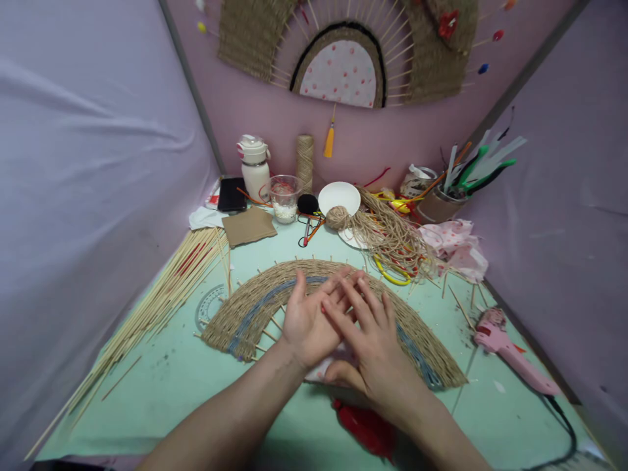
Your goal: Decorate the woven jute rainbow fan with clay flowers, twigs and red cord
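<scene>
A half-round woven jute fan (255,294) with a blue band and thin wooden spokes lies flat on the pale green table (196,386). Both my hands rest over its middle. My left hand (309,320) is turned palm up with its fingers stretched toward the arch. My right hand (375,340) lies across it, fingers extended and spread, touching the left hand's fingers. Neither hand holds anything I can see. A white piece under the hands is mostly hidden. Something red (366,425) lies just below my right wrist.
Bamboo sticks (161,307) fan out at the left. A pink glue gun (510,350) with a black cord lies at the right. Behind the work are loose jute cord (387,235), a twine spool (305,160), a white bottle (255,167), a cup (285,196), a phone (231,194) and a tool pot (439,203).
</scene>
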